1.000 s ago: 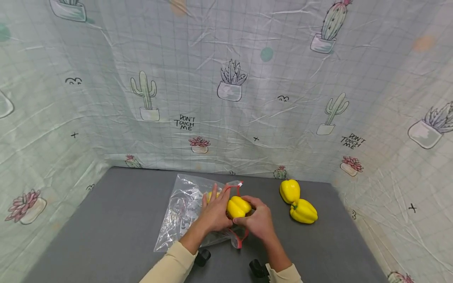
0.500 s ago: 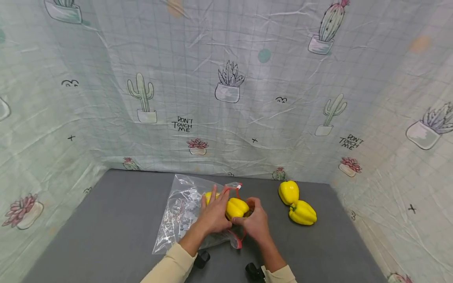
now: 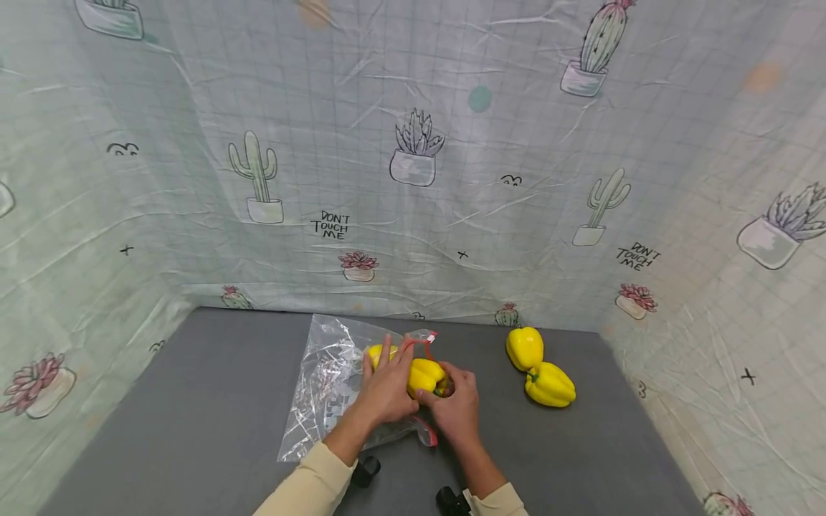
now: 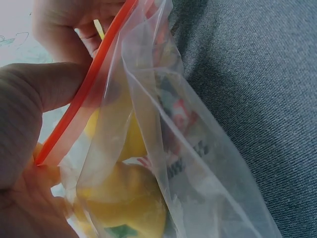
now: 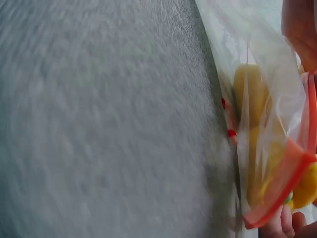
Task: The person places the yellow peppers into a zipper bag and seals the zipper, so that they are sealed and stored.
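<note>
A clear zip bag (image 3: 329, 365) with a red zip edge lies flat, its mouth facing right. My left hand (image 3: 386, 393) spreads its fingers over the mouth; in the left wrist view its thumb (image 4: 54, 84) reaches behind the red zip strip (image 4: 89, 84). With my right hand (image 3: 457, 408) I grip a yellow bell pepper (image 3: 424, 374) at its stem end, its other end at the bag's mouth. Another yellow bell pepper (image 3: 376, 352) shows beyond my left fingers, inside the bag. Through the plastic, yellow peppers (image 5: 252, 94) also show in the right wrist view.
Two more yellow bell peppers, an upright one (image 3: 525, 348) and one on its side (image 3: 551, 385), touch each other on the grey table (image 3: 213, 401) to the right. A cactus-print cloth (image 3: 413, 229) rises behind and along both sides.
My right hand has moved left, pushing the bell pepper leftward and turning it, so its green stem now shows. My left hand stays nearly in place over the bag's mouth.
</note>
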{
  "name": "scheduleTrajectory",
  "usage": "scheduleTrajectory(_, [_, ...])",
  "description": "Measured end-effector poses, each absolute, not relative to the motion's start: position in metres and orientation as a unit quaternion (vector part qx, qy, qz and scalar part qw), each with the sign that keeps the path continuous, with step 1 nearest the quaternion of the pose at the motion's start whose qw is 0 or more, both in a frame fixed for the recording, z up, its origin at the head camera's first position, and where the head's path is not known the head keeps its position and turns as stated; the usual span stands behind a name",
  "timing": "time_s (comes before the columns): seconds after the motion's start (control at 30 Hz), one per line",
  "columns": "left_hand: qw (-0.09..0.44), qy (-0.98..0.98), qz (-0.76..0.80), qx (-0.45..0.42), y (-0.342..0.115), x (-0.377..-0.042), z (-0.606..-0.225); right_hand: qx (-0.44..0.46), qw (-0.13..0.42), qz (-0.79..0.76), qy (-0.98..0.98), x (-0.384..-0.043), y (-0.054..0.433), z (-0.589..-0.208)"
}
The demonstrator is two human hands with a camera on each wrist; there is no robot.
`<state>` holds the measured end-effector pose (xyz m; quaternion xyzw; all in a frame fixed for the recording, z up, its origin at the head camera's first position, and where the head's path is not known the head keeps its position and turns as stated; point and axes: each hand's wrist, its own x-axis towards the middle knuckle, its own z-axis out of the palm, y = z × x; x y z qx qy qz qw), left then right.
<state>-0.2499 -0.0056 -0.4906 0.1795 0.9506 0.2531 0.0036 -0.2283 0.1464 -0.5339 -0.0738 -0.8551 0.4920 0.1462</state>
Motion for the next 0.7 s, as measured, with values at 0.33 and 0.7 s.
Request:
scheduleTrajectory(0.33, [-0.002,0.955,0.238,0.179,-0.0022,-0.2522,-0.4907,-0.114,0.141,0.550,-0.815,-0.2296,0.1418,-0.5396])
scheduleTrajectory(0.7, [-0.009,0.960,0.219,0.175,0.0005,-0.2543,-0.4887,-0.072,0.094,0.531,-0.839,-0.2324,0.1469,-0.5339])
